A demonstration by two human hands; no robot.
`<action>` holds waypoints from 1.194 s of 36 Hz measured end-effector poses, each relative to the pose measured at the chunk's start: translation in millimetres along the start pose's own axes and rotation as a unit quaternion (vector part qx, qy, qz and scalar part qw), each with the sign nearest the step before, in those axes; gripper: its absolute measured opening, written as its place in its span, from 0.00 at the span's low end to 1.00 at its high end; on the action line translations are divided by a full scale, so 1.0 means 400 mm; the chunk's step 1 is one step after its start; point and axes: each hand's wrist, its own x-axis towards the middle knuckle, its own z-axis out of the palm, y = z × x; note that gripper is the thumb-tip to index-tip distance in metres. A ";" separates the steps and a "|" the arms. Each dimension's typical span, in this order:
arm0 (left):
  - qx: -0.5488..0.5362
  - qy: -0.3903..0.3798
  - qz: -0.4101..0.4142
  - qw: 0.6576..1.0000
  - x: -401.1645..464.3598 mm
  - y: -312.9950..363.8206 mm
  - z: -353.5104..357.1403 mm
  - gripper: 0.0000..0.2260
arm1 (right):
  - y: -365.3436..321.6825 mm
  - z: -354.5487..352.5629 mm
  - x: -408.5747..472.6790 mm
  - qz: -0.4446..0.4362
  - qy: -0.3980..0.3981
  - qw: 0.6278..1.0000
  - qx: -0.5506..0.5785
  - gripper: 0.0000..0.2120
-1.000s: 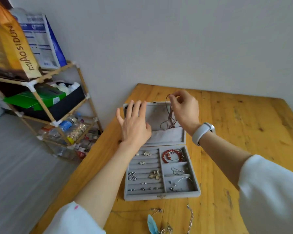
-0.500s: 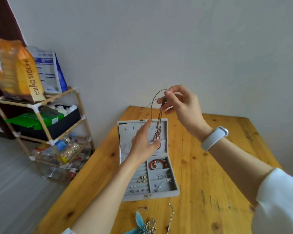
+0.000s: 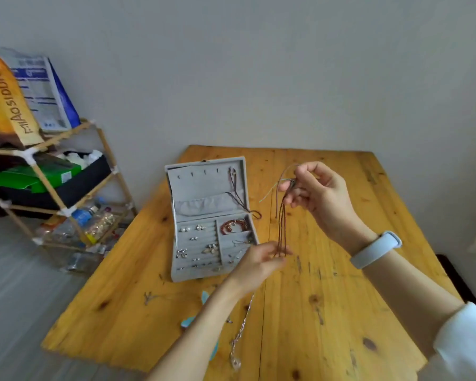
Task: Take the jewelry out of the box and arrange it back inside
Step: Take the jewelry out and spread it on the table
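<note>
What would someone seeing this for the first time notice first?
Probably the brown cord necklace hanging above the wooden table, pinched at the top by the right hand and held at its lower end by the left hand. Just left of it stands the open grey jewelry box, with earrings in its slots and a red beaded bracelet in a compartment.

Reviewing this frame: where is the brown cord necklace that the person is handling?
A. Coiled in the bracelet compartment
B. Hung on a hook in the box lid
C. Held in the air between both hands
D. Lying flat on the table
C: the right hand pinches the top of the brown cord necklace and the left hand holds its lower end, to the right of the jewelry box.
</note>
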 end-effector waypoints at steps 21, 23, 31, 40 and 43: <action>0.311 0.110 -0.049 0.943 -0.223 -0.177 0.151 0.15 | 0.334 -0.163 -0.141 0.330 0.069 0.906 -0.258 0.13; 0.349 0.126 -0.024 0.928 -0.230 -0.176 0.150 0.14 | 0.342 -0.153 -0.134 0.314 0.054 0.902 -0.293 0.16; 0.516 0.070 0.116 0.846 -0.257 -0.200 0.139 0.19 | 0.362 -0.184 -0.211 0.002 -0.080 0.795 -0.601 0.18; 0.551 -0.006 0.117 0.826 -0.279 -0.249 0.135 0.20 | 0.417 -0.181 -0.251 0.043 -0.256 0.653 -0.712 0.25; 0.545 -0.004 0.119 0.830 -0.277 -0.246 0.130 0.20 | 0.410 -0.155 -0.225 0.038 -0.251 0.667 -0.700 0.24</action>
